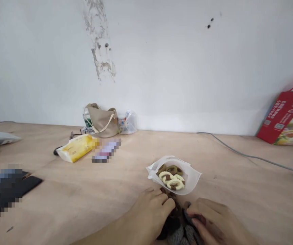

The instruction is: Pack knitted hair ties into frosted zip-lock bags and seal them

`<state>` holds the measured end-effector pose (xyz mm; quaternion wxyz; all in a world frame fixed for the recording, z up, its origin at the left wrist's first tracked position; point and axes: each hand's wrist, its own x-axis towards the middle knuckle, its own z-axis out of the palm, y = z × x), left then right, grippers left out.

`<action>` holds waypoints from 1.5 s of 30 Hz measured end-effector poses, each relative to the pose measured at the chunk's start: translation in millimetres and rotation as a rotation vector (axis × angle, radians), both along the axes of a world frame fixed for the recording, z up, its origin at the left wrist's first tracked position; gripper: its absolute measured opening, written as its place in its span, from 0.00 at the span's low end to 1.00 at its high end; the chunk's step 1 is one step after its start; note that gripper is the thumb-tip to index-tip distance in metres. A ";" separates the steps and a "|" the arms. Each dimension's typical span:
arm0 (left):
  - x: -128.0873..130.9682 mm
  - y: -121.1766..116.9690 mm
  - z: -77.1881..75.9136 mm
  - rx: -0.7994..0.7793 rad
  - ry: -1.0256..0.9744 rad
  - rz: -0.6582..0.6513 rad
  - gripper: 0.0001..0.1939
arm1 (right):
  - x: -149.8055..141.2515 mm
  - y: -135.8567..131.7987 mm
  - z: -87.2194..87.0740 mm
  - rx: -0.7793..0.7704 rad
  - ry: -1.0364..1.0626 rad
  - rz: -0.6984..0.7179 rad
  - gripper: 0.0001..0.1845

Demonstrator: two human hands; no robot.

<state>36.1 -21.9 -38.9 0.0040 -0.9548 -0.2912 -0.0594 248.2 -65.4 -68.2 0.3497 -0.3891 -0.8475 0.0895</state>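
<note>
A white plastic bag [193, 176] lies with its mouth facing me; cream hair ties [175, 184] and olive-brown hair ties [171, 169], all fuzzy rings, are inside it. Just in front of the bag, my left hand [153, 207] has its fingers curled closed against dark brown hair ties [175, 204]. My right hand [214, 212] pinches a dark grey fuzzy hair tie [187, 216] between thumb and fingers. Below and between both hands is a pile of grey and black fuzzy hair ties [175, 234], partly cut off by the bottom edge. My fingertips are partly hidden.
A yellow tissue pack [78, 148] and a phone [107, 150] lie to the left on the wooden table. Against the wall stand a beige handbag [103, 119], a clear plastic bag [129, 123] and a red shopping bag [276, 117]. A grey cable [248, 154] crosses the right side.
</note>
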 end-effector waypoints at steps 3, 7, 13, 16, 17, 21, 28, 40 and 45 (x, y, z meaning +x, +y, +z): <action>-5.6 -7.1 6.8 0.020 -0.080 0.038 0.07 | -1.2 3.0 10.6 -0.003 0.010 0.028 0.10; -9.6 -10.0 22.4 0.072 -0.252 0.046 0.07 | -3.4 0.1 6.9 -0.119 -0.040 0.039 0.12; 14.5 21.2 40.6 0.185 -0.293 0.117 0.09 | -24.5 13.8 15.0 -0.185 -0.262 0.038 0.17; 24.9 30.6 42.3 0.208 -0.265 0.115 0.08 | -35.2 21.3 15.5 -0.157 -0.425 0.046 0.21; 25.3 30.5 41.9 0.210 -0.269 0.110 0.08 | -37.7 22.8 15.2 -0.147 -0.475 0.033 0.21; 12.1 19.0 39.1 0.177 -0.307 0.161 0.08 | -41.0 22.8 17.9 -0.142 -0.588 -0.032 0.19; -9.3 2.1 20.5 -0.121 -0.057 0.323 0.05 | -27.9 15.9 42.4 -0.071 -0.466 -0.001 0.10; -0.4 -10.1 41.4 -0.195 -0.124 0.363 0.01 | 10.4 27.7 34.3 0.025 -0.133 -0.168 0.12; 12.7 8.5 47.4 -0.197 -0.175 0.411 0.10 | 14.7 7.9 26.7 -0.050 -0.120 -0.031 0.11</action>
